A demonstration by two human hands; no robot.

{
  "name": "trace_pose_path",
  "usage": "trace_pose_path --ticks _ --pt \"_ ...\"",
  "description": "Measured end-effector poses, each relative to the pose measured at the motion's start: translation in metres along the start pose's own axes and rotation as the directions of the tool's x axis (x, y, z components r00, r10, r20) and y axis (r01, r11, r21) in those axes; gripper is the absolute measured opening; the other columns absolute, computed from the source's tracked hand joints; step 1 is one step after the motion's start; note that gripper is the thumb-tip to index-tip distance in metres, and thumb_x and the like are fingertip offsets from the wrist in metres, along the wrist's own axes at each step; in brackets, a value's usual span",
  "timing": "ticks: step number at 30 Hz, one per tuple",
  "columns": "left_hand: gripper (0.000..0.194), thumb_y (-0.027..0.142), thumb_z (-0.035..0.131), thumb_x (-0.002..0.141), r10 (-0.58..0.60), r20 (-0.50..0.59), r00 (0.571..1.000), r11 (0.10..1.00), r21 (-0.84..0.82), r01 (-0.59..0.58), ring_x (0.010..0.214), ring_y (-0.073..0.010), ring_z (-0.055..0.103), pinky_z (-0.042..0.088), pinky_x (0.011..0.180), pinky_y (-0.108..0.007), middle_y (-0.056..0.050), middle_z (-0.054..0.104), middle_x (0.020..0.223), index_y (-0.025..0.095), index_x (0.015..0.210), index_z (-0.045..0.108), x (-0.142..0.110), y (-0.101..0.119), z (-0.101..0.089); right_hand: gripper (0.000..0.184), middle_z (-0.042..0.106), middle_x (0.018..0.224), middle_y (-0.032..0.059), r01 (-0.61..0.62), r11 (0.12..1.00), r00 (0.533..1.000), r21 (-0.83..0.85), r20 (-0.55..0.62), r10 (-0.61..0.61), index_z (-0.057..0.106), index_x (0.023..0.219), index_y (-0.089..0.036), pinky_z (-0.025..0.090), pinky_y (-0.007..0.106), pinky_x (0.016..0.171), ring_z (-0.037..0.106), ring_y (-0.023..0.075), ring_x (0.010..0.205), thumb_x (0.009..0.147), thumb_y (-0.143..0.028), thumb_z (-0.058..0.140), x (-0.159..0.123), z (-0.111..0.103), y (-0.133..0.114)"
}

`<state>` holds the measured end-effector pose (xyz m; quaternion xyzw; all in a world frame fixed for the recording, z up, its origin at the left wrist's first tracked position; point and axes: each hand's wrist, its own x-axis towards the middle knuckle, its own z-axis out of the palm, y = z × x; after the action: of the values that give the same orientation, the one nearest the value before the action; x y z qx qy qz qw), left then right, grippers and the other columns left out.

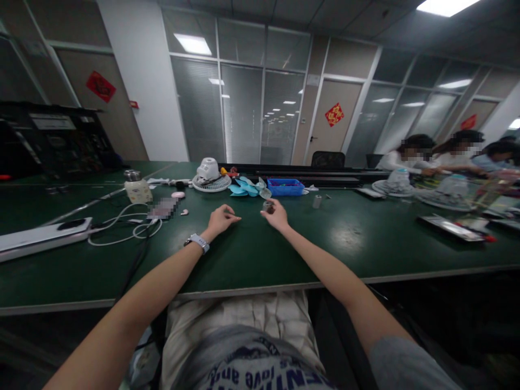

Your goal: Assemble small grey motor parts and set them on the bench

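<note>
My right hand (277, 215) grips a small grey metal cylinder (267, 206) between thumb and fingers, just above the green table. To the left, my left hand (220, 221) rests low over the tabletop with thumb and index finger apart, and I see nothing between them. A second small grey cylinder (317, 201) stands upright on the table to the right of my right hand. Beyond the hands lie light-blue fan blades (245, 187) and a blue plastic bin (285, 187) with small parts inside.
A white fan body with its grille (210, 177) lies at the back. On the left are a jar (137, 187), a white power strip (44, 238), cables and a pink round case (177, 195). Several people sit at the right, near more fan parts and a tray (450, 227).
</note>
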<state>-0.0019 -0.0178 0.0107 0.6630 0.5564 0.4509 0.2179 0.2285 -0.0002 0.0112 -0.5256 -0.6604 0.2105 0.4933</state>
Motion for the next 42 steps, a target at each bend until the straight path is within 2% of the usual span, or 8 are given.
trace_pose_path --ticks 7,13,18,21,25,28,34,42 --pt "0.034 0.035 0.079 0.065 0.055 0.127 0.99 0.998 -0.01 -0.054 0.083 -0.0223 0.073 0.052 0.08 -0.034 -0.002 0.076 0.078 0.022 0.088 0.058 0.0 -0.008 0.007 0.05 0.069 0.108 0.0097 -0.45 0.806 0.797 -0.385 -0.58 0.168 0.051 0.131 -0.024 0.047 0.037 0.089 0.065 0.025 0.101 0.082 -0.021 0.063 0.029 -0.142 0.055" --pt "0.041 0.041 0.078 0.065 0.069 0.119 0.99 0.998 0.004 -0.07 0.085 -0.0233 0.072 0.052 0.081 -0.035 -0.004 0.076 0.082 0.022 0.096 0.06 0.003 -0.014 0.008 0.05 0.067 0.112 0.0136 -0.697 0.668 0.624 -0.261 -0.68 0.385 0.051 0.128 -0.022 0.047 0.038 0.089 0.064 0.0265 0.105 0.079 -0.015 0.06 0.019 -0.181 0.099" --pt "0.041 0.049 0.065 0.079 0.004 -0.014 1.0 0.999 -0.033 -0.005 0.084 -0.023 0.072 0.052 0.075 -0.033 -0.007 0.076 0.09 0.021 0.107 0.058 0.008 -0.017 0.01 0.069 0.056 0.13 0.0204 -0.68 0.671 0.601 -0.296 -0.749 0.278 0.039 0.14 -0.015 0.036 0.049 0.103 0.052 0.0303 0.122 0.074 -0.012 0.062 0.019 -0.17 0.093" --pt "0.035 0.045 0.055 0.087 -0.075 -0.098 0.992 0.997 -0.029 0.072 0.082 -0.0217 0.072 0.051 0.074 -0.032 -0.009 0.075 0.093 0.019 0.111 0.054 0.011 -0.018 0.009 0.072 0.037 0.148 0.0235 -0.471 0.726 0.716 -0.501 -0.698 -0.018 0.035 0.144 -0.011 0.025 0.054 0.11 0.032 0.0317 0.139 0.076 -0.013 0.061 0.021 -0.144 0.063" --pt "0.029 0.038 0.051 0.09 -0.158 -0.176 0.972 0.987 -0.019 0.157 0.079 -0.0208 0.071 0.05 0.073 -0.031 -0.009 0.075 0.093 0.019 0.111 0.051 0.012 -0.018 0.007 0.044 0.048 0.143 0.0152 0.177 0.751 0.943 -0.636 -0.108 -0.314 0.054 0.133 -0.017 0.027 0.049 0.111 0.039 0.0265 0.136 0.089 -0.021 0.052 0.007 -0.07 0.008" --pt "0.026 0.037 0.05 0.09 -0.16 -0.189 0.969 0.987 -0.009 0.161 0.078 -0.0205 0.071 0.05 0.074 -0.031 -0.008 0.075 0.092 0.02 0.109 0.052 0.011 -0.018 0.007 0.039 0.049 0.144 0.0106 0.556 0.711 0.827 -0.429 0.371 -0.423 0.057 0.132 -0.023 0.03 0.042 0.111 0.043 0.0217 0.135 0.094 -0.027 0.049 -0.017 -0.006 -0.022" --pt "0.024 0.035 0.055 0.087 -0.121 -0.174 0.977 0.991 0.041 0.13 0.087 -0.0222 0.071 0.05 0.079 -0.033 -0.009 0.075 0.092 0.02 0.107 0.052 0.007 -0.013 0.006 0.033 0.048 0.146 0.0047 0.607 0.755 0.702 -0.248 0.613 -0.363 0.063 0.126 -0.028 0.024 0.053 0.114 0.033 0.0268 0.141 0.096 -0.032 0.05 -0.036 0.044 -0.03" --pt "0.027 0.035 0.057 0.086 -0.116 -0.145 0.983 0.991 0.048 0.124 0.081 -0.0208 0.072 0.051 0.074 -0.031 -0.008 0.075 0.091 0.02 0.108 0.051 0.009 -0.017 0.006 0.037 0.072 0.109 0.0001 0.49 0.834 0.831 -0.254 0.424 -0.36 0.072 0.114 -0.03 0.049 0.033 0.093 0.067 0.0207 0.1 0.088 -0.01 0.055 -0.016 0.019 -0.018"
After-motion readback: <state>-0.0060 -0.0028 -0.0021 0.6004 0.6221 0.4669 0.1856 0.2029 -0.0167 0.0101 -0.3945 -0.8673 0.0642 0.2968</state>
